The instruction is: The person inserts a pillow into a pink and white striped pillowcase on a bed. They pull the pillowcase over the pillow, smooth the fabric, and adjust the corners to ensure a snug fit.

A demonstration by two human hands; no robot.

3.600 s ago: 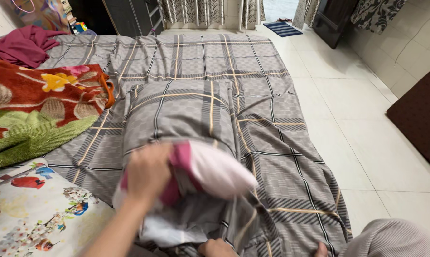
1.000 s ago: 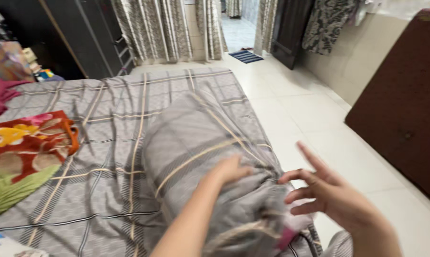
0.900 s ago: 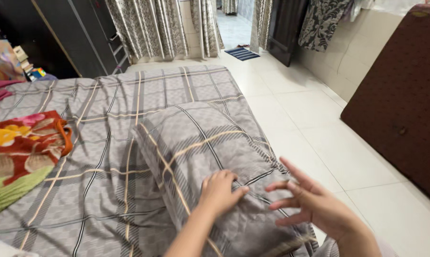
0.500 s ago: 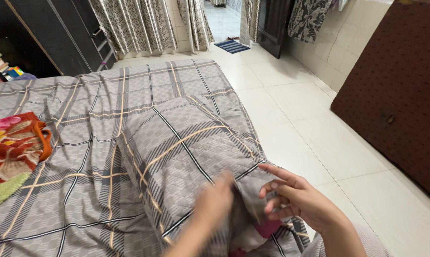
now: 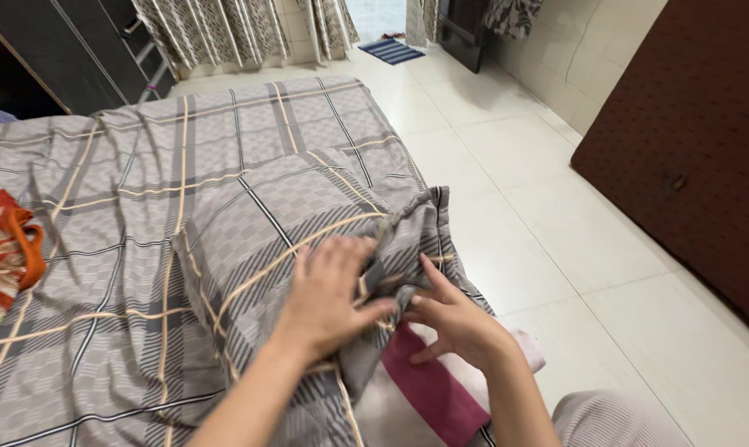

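Note:
A pillow in a grey checked cover [image 5: 267,223] with tan and black stripes lies on a bed with a matching sheet [image 5: 118,165]. My left hand [image 5: 329,290] presses on the cover near its open end and pinches the fabric. My right hand [image 5: 453,319] grips the bunched edge of the cover beside it. The pink and white pillow end [image 5: 440,385] sticks out of the opening below my hands.
A red and orange floral blanket [image 5: 6,248] lies at the bed's left edge. White tiled floor [image 5: 540,199] runs along the right of the bed. A dark brown upright panel [image 5: 697,141] stands at right. Patterned curtains [image 5: 225,25] and a dark wardrobe [image 5: 51,50] are at the back.
Both hands have closed on the cover's open end and bunched its edge up. The pink pillow end shows more below them. The view has tilted down and left.

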